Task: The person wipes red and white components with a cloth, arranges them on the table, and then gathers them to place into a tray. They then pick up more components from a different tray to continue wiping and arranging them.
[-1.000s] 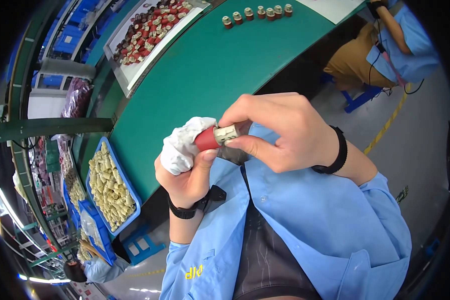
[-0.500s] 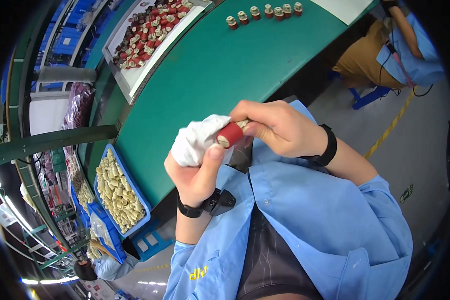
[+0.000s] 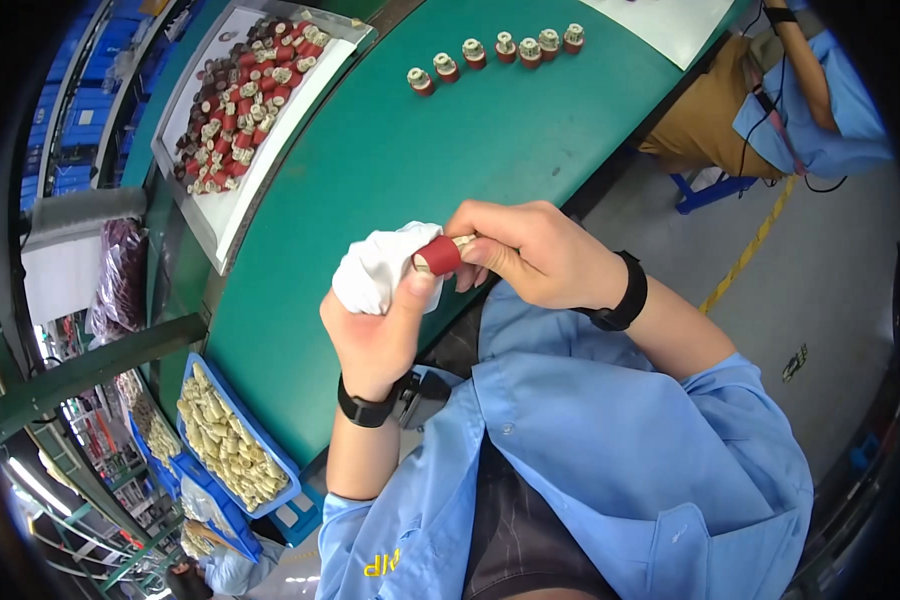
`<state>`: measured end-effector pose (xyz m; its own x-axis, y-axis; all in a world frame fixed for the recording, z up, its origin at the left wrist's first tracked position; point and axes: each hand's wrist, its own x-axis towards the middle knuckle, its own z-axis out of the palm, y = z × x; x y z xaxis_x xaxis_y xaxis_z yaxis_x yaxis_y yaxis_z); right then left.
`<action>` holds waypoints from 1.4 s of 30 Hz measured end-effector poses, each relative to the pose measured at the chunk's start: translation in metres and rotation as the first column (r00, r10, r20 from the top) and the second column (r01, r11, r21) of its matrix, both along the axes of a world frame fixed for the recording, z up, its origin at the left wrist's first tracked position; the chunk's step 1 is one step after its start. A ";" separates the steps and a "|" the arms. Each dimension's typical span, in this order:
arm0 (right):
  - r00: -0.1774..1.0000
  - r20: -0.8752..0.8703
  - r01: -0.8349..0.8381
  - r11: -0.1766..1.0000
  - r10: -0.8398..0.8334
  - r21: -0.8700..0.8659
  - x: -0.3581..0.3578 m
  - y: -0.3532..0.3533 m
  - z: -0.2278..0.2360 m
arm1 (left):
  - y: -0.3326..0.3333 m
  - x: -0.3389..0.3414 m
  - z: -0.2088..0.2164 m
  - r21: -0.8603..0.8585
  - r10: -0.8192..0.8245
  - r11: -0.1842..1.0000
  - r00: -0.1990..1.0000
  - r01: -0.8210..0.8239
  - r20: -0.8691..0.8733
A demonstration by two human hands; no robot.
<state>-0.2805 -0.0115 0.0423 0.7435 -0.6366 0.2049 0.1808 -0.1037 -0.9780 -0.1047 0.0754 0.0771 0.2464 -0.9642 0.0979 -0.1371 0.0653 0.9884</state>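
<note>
Between my two hands, above the near edge of the green table, is a small red cylinder with a cream end piece (image 3: 436,257). My left hand (image 3: 375,335) is closed around a bunched white cloth (image 3: 370,270), its thumb pressed near the cylinder's flat cream end. The cloth lies behind and against the red body. With thumb and bent fingers, my right hand (image 3: 530,250) pinches the cream end piece on the other side. Part of that end piece is hidden by the fingertips. The cylinder is tilted, its flat end toward the lower left.
Several matching red-and-cream pieces (image 3: 475,56) stand in a row on the green table (image 3: 370,150). A white tray (image 3: 232,225) at the far left holds a heap of them. A blue bin (image 3: 292,490) holds cream parts. Another person (image 3: 810,110) sits at the right.
The view has shifted, so table, tray and row sit differently in it. Both hands keep their grip on the red cylinder and cloth, and the cylinder lies a little flatter.
</note>
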 end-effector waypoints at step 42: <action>0.900 -0.210 0.058 0.583 -0.382 -0.810 0.052 0.000 -0.064 | 0.007 0.059 -0.065 0.235 -0.260 0.965 0.557 0.118 0.789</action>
<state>-0.2286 -0.0119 -0.0215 0.7206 -0.5083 0.4715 -0.2663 -0.8309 -0.4887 -0.0455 0.0826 0.0120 -0.0565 -0.9981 0.0234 -0.8812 0.0609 0.4688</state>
